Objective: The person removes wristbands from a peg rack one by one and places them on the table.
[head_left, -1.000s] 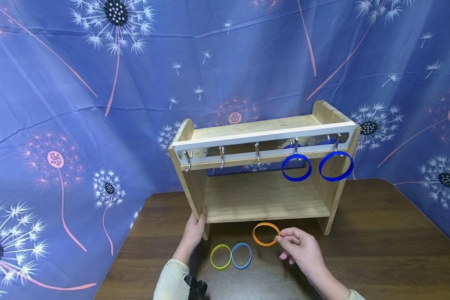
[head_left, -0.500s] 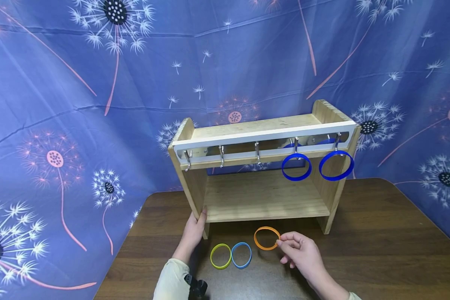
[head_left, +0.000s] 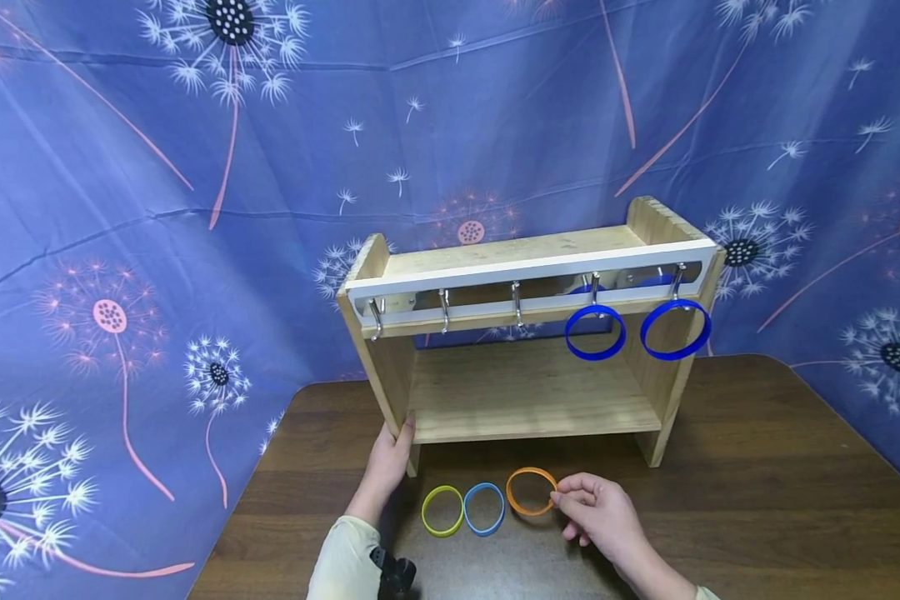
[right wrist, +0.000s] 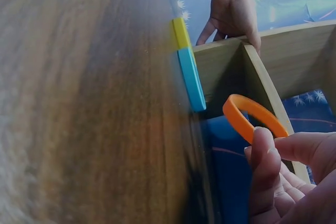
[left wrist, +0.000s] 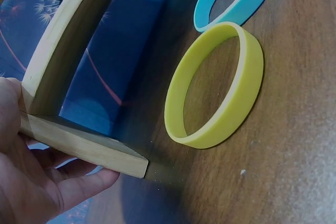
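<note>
My right hand [head_left: 600, 510] pinches an orange wristband [head_left: 528, 512] between thumb and index finger. In the right wrist view the orange band [right wrist: 240, 123] is held off the tabletop. To its left, a yellow-green wristband [head_left: 442, 534] and a light blue wristband [head_left: 487, 533] lie side by side on the table. My left hand [head_left: 386, 467] grips the lower left side panel of a wooden shelf [head_left: 532, 400]; the left wrist view shows its fingers [left wrist: 86, 184] behind the panel. Two dark blue bands [head_left: 596, 358] hang from the two rightmost hooks of the shelf's rail.
Along the shelf's upper front runs a white hook rail [head_left: 495, 271]; its three left metal hooks [head_left: 444, 315] carry nothing. The shelf stands on a brown wooden table [head_left: 765, 467]. A blue dandelion-print cloth [head_left: 285, 167] hangs behind. Something black [head_left: 396, 575] sits by the left sleeve.
My right hand has moved slightly towards me, bringing the orange band lower in the head view and nearly level with the other two loose bands. My left hand keeps its grip on the shelf.
</note>
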A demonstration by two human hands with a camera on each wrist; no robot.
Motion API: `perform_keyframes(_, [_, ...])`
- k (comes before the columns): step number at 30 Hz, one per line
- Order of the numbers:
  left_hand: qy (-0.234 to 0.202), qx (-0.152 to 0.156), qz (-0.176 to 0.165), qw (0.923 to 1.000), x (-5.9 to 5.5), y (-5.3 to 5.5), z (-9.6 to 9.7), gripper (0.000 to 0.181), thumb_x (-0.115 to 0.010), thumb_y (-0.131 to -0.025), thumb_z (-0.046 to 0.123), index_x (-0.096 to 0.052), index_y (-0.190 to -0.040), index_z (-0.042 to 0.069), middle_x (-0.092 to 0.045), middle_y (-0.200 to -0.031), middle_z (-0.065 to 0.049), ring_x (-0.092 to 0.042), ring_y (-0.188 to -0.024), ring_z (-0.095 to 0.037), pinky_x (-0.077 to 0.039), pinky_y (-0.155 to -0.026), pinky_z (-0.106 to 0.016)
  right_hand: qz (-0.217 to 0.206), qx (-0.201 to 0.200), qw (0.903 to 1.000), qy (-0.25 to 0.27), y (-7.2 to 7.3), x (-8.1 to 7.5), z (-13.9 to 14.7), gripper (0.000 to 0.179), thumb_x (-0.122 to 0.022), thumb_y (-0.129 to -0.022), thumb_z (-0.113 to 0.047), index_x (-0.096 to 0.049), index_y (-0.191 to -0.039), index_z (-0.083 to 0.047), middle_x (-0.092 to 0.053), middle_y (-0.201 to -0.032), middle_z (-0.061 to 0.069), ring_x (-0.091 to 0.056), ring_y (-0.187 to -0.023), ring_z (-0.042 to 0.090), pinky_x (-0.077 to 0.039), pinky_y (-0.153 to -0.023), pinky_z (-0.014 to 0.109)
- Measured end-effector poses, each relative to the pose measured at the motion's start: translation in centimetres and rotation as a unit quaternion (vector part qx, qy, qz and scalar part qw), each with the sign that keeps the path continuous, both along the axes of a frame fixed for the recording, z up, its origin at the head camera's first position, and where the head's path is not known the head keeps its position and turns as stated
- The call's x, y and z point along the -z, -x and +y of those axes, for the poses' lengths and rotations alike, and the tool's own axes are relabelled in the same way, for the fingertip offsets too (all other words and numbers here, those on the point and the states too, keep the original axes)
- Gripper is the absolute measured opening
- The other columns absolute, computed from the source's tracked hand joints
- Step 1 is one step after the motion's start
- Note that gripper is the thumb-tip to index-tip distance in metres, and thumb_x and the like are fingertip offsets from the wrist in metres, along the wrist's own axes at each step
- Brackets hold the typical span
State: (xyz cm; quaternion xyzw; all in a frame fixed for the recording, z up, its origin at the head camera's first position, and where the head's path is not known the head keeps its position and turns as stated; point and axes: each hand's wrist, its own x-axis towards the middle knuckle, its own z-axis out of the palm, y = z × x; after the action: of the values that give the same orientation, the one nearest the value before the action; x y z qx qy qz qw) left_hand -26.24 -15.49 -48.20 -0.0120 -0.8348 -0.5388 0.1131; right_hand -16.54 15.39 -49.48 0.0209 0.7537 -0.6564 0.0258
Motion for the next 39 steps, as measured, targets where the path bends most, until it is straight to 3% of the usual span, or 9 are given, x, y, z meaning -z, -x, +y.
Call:
perform_keyframes(19, [-0.009,-0.001,-0.006,0.9999,-0.1,0.0,0.0,0.041,-0.05,-0.103,0.03,-0.051,-0.132,0.002,-0.057,-0.129,-0.026,-0.049,-0.124,-0.041,-0.037,-0.104,-0.054,0.0,-0.057,0.9977,-0.038,0.4,1.1,0.0,0.018,-0.071,-0.087,-0.01,-0.063,-0.095,0.004,-0.07,-0.072,0.014,-0.061,-0.047,0.02,-0.046,-0.039,0.027])
perform_keyframes(39, [-0.012,0.003,-0.005,0.9999,-0.1,-0.1,0.1,0.041,-0.05,-0.102,0.029,-0.052,-0.132,0.001,-0.057,-0.129,-0.026,-0.049,-0.125,-0.041,-0.036,-0.105,-0.054,0.018,-0.057,0.9901,-0.127,0.2,1.2,-0.2,0.01,-0.072,-0.084,-0.007,-0.066,-0.088,-0.001,-0.069,-0.069,0.004,-0.057,-0.041,0.015,-0.047,-0.037,0.031])
